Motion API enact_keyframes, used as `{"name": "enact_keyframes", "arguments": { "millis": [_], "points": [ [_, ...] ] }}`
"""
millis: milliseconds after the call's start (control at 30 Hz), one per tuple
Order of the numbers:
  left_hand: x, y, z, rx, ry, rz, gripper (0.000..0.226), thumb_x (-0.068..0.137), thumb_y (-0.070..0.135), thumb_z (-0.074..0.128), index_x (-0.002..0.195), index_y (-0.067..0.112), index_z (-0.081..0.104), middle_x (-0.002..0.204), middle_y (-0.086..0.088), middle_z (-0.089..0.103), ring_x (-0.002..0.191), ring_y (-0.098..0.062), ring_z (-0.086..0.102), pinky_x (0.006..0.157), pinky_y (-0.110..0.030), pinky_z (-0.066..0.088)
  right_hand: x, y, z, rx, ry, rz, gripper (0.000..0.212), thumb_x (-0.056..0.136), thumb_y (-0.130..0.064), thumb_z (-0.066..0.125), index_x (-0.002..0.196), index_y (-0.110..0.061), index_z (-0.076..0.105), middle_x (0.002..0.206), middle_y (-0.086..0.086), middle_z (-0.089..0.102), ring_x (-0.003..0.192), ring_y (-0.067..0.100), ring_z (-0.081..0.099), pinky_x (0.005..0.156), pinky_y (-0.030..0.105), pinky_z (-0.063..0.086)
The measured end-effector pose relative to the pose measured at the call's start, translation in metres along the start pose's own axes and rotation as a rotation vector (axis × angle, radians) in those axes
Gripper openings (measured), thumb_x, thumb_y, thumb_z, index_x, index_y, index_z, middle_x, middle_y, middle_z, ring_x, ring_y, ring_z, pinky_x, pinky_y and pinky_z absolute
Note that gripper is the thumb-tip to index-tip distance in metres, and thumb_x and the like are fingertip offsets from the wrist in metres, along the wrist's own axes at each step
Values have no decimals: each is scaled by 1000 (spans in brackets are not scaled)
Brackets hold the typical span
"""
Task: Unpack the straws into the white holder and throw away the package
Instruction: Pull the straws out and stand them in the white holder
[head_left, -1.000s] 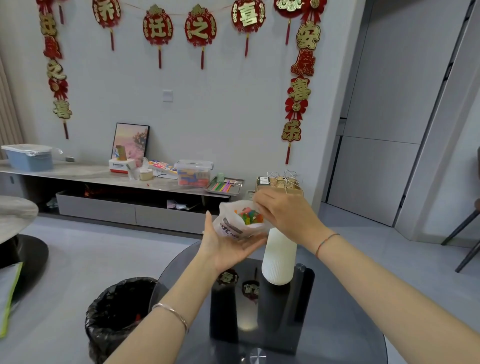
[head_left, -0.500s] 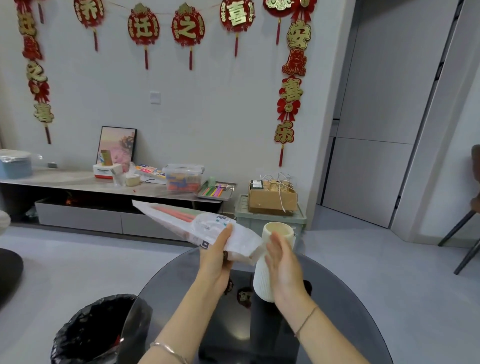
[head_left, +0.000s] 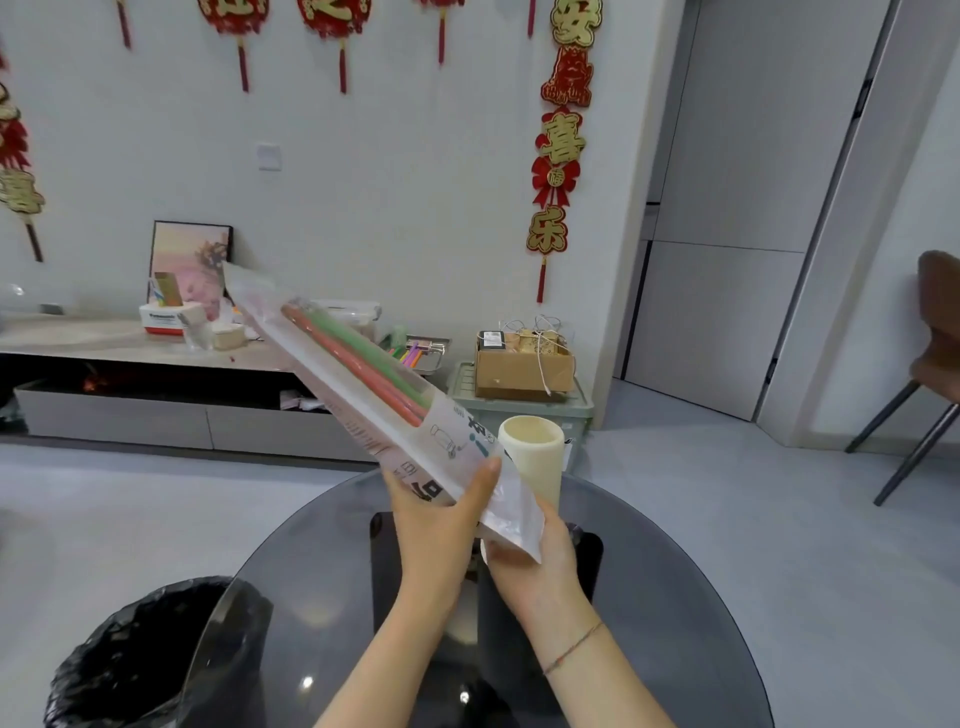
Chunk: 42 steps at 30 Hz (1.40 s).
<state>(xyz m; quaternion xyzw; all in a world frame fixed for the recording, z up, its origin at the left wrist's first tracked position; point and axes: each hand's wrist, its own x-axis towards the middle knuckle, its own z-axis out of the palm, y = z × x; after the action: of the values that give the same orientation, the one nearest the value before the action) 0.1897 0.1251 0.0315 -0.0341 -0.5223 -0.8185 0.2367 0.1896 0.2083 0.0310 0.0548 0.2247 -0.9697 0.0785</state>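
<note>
The long clear straw package (head_left: 457, 441) slants from upper left down to lower right above the table, with red and green straws (head_left: 363, 364) inside. My left hand (head_left: 436, 535) grips its lower part, thumb on the printed face. My right hand (head_left: 540, 577) is at the package's bottom end, which lies over its palm; the fingers are hidden behind the plastic. The white holder (head_left: 535, 452) stands upright on the table just behind the package's lower end, its mouth open and its base hidden.
A round dark glass table (head_left: 675, 597) is in front of me. A bin lined with a black bag (head_left: 140, 660) stands on the floor at its left. A brown chair (head_left: 935, 353) is at the far right. A low cabinet with clutter runs along the wall.
The package has swung from end-on facing me to a long slant rising to the upper left. My right hand dropped from above the holder's mouth to the package's bottom end.
</note>
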Motion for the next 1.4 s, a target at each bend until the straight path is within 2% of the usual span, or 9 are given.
{"name": "enact_keyframes", "arguments": {
  "millis": [100, 233, 333, 400, 533, 700, 900, 1267, 1400],
  "points": [
    [-6, 8, 1, 65, -52, 28, 84, 60, 20, 87, 132, 23, 43, 115, 5, 67, 98, -7, 69, 73, -18, 56, 1, 2, -4, 76, 38, 1, 25, 94, -5, 45, 116, -1, 56, 114, 22, 64, 90, 24, 66, 76, 29, 58],
    [-9, 17, -5, 124, -72, -38, 87, 52, 39, 86, 128, 27, 47, 112, 9, 68, 98, -6, 69, 72, -22, 58, -3, 9, -7, 57, 61, 10, 30, 94, -11, 47, 120, -2, 56, 114, 23, 65, 102, 36, 63, 69, 38, 60],
    [-7, 13, -15, 205, -51, -141, 66, 64, 30, 83, 123, 19, 56, 109, 2, 71, 98, -14, 69, 74, -26, 59, -4, 13, -10, -38, 96, -74, 23, 89, -6, 55, 110, -1, 59, 100, 20, 71, 95, 35, 65, 66, 40, 59],
    [-5, 8, -22, 132, 4, -261, 59, 71, 23, 79, 125, 15, 55, 111, -4, 70, 100, -20, 67, 78, -34, 59, -2, 12, -13, -269, 146, -142, 11, 88, -8, 56, 95, -5, 65, 83, 12, 74, 86, 29, 66, 69, 36, 56],
    [-1, 0, -30, -228, 103, -533, 49, 82, 14, 70, 128, 12, 52, 116, -10, 67, 100, -24, 66, 76, -39, 55, 5, 8, -21, -1070, 230, -511, 17, 98, -25, 42, 86, -19, 53, 95, 7, 62, 94, 26, 62, 79, 40, 54],
    [-2, -9, -28, -490, 185, -669, 47, 84, 10, 66, 123, 18, 42, 109, -14, 64, 96, -28, 64, 71, -45, 54, 7, -3, -28, -1493, 192, -772, 24, 94, -43, 44, 82, -22, 49, 84, -7, 62, 79, 8, 63, 60, 16, 47],
    [-3, -10, -23, -488, 206, -652, 58, 84, 12, 67, 132, 22, 36, 107, -12, 64, 92, -26, 65, 65, -43, 55, 9, -16, -29, -1468, 95, -735, 22, 92, -37, 51, 90, -16, 54, 100, 3, 68, 91, 11, 65, 67, 15, 50],
    [3, 4, -31, -498, 241, -724, 56, 85, 12, 66, 135, 14, 42, 102, -14, 65, 84, -27, 65, 57, -43, 54, 3, -52, -30, -1609, 57, -945, 15, 92, -35, 53, 82, -24, 52, 81, -8, 68, 77, 12, 69, 64, 33, 60],
    [6, 7, -34, -502, 234, -740, 55, 86, 14, 65, 136, 10, 42, 100, -16, 63, 83, -28, 65, 49, -41, 59, -2, -60, -25, -1487, 52, -949, 15, 90, -36, 53, 76, -33, 50, 77, -14, 65, 73, 7, 68, 58, 18, 57]
  ]
}}
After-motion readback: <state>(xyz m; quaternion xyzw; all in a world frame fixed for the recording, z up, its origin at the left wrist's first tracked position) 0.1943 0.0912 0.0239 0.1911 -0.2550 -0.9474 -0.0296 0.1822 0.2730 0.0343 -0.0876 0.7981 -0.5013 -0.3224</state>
